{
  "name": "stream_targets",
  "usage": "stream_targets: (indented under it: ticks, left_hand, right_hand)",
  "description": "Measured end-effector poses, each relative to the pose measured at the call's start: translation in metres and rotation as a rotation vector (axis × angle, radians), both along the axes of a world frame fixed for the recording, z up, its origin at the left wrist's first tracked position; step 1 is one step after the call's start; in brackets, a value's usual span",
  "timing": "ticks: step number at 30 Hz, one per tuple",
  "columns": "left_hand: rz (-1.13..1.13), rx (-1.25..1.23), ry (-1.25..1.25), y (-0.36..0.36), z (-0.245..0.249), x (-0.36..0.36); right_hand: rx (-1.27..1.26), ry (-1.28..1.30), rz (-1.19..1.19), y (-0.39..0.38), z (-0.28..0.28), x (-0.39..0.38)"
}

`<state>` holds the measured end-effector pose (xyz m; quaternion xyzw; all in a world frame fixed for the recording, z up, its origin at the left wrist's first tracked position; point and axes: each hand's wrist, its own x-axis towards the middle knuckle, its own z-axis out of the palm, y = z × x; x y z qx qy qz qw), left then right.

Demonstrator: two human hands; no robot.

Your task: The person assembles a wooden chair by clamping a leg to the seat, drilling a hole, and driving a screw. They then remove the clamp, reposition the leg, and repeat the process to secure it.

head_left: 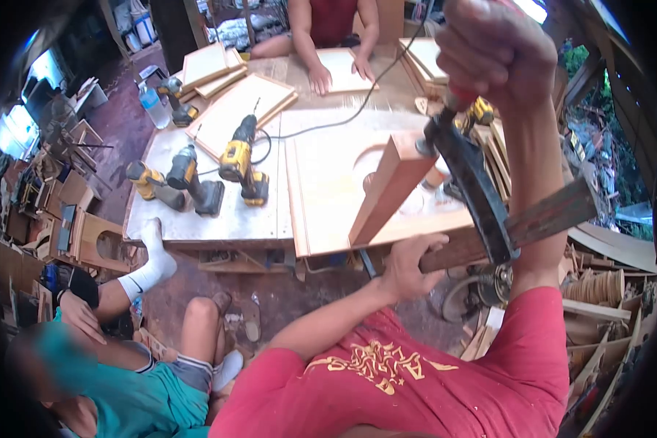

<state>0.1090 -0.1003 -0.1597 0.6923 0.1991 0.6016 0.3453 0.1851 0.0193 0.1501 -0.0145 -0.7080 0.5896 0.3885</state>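
Note:
My right hand (493, 51) is raised and closed around the red handle of a black bar clamp (471, 182). The clamp's jaw sits beside a tilted wooden block (390, 186) that leans over a large wooden panel with a round cut-out (328, 182). My left hand (409, 263) grips the near end of the worn wooden bar (540, 219) that runs through the clamp, at the table's front edge. Whether the block is pinched by the clamp is hidden.
Three yellow-and-black cordless drills (241, 164) stand on the worktable (197, 223), with a water bottle (153, 106) at its left. A person in dark red (332, 22) rests hands on a panel (343, 69) at the far end. A person in teal (139, 379) sits on the floor by the table.

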Motion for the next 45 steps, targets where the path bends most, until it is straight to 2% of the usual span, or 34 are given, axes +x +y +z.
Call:
stream_targets:
  ticks: [3, 5, 8, 9, 13, 17, 18, 20, 21, 22, 24, 25, 26, 27, 28, 29, 30, 31, 32, 34, 35, 36, 38, 40, 41, 43, 45]
  left_hand:
    - [0.039, 0.001, -0.05, -0.001, 0.0, 0.006]
    - [0.016, -0.025, -0.059, -0.001, 0.001, 0.005]
    - [-0.006, -0.031, -0.055, 0.0, 0.0, 0.003]
    - [-0.031, -0.041, -0.055, 0.001, 0.0, 0.003]
    - [-0.014, 0.012, -0.056, 0.003, 0.002, 0.003]
    - [-0.039, -0.048, -0.029, -0.006, -0.003, -0.001]
    - [-0.053, -0.071, -0.019, -0.008, -0.003, -0.004]
    - [-0.03, -0.024, 0.123, -0.012, -0.003, -0.024]
    - [-0.016, -0.007, 0.193, -0.016, -0.007, -0.037]
    - [0.006, -0.034, 0.209, -0.022, -0.021, -0.05]
    - [0.187, -0.097, 0.241, -0.036, -0.043, -0.081]
    - [0.309, -0.156, 0.25, -0.044, -0.057, -0.096]
    - [0.473, -0.143, 0.319, -0.048, -0.077, -0.111]
    - [0.611, -0.258, 0.363, -0.055, -0.093, -0.124]
    - [0.779, -0.282, 0.451, -0.057, -0.122, -0.138]
    - [0.84, -0.343, 0.458, -0.06, -0.151, -0.157]
    - [0.823, -0.512, 0.286, -0.063, -0.178, -0.171]
    - [0.8, -0.599, 0.222, -0.064, -0.185, -0.178]
    - [0.765, -0.691, 0.159, -0.068, -0.189, -0.179]
    - [0.721, -0.785, 0.228, -0.068, -0.167, -0.17]
    - [0.751, -0.652, 0.388, -0.066, -0.17, -0.168]
    - [0.814, -0.634, 0.687, -0.062, -0.161, -0.163]
    - [0.867, -0.256, 0.85, -0.048, -0.157, -0.157]
    - [0.895, -0.3, 1.058, -0.034, -0.143, -0.146]
    - [0.862, -0.159, 1.135, -0.024, -0.143, -0.145]
    - [0.807, -0.158, 1.187, -0.001, -0.148, -0.139]
    - [0.824, -0.035, 1.272, 0.013, -0.18, -0.147]
  right_hand:
    - [-0.056, 0.07, -0.294, -0.022, -0.001, -0.007]
    - [-0.045, 0.111, -0.391, -0.022, -0.006, -0.01]
    - [0.014, 0.13, -0.872, -0.041, -0.007, -0.034]
    - [-0.121, 0.114, -0.968, -0.047, 0.002, -0.04]
    - [-0.14, 0.102, -0.989, -0.046, 0.002, -0.04]
    - [0.133, -0.079, -1.067, -0.052, -0.006, -0.031]
    - [0.135, -0.177, -0.972, -0.055, -0.006, -0.022]
    - [0.355, -0.22, -0.974, -0.035, -0.035, 0.001]
    - [0.278, -0.245, -0.841, -0.039, -0.043, 0.017]
    - [0.249, -0.161, -0.829, -0.038, -0.061, 0.032]
    - [0.148, -0.064, -0.822, -0.028, -0.117, 0.077]
    - [0.025, 0.026, -0.894, -0.028, -0.15, 0.091]
    - [-0.036, -0.126, -0.987, -0.021, -0.2, 0.12]
    - [0.086, -0.411, -1.117, -0.032, -0.235, 0.129]
    - [0.103, -0.674, -1.262, -0.031, -0.293, 0.138]
    - [0.271, -0.847, -1.26, -0.038, -0.35, 0.148]
    - [0.441, -1.019, -1.248, -0.043, -0.395, 0.154]
    - [0.511, -1.028, -1.176, -0.042, -0.424, 0.153]
    - [0.574, -1.045, -1.107, -0.047, -0.441, 0.155]
    - [0.747, -1.126, -1.137, -0.051, -0.443, 0.141]
    - [0.737, -1.147, -1.102, -0.051, -0.443, 0.132]
    - [0.739, -1.159, -1.071, -0.042, -0.44, 0.127]
    - [0.638, -1.126, -0.782, -0.027, -0.447, 0.127]
    - [0.676, -1.208, -0.729, -0.031, -0.451, 0.128]
    - [0.709, -1.247, -0.698, -0.03, -0.452, 0.126]
    - [0.742, -1.245, -0.778, -0.035, -0.455, 0.122]
    - [0.769, -1.285, -0.859, -0.04, -0.459, 0.115]
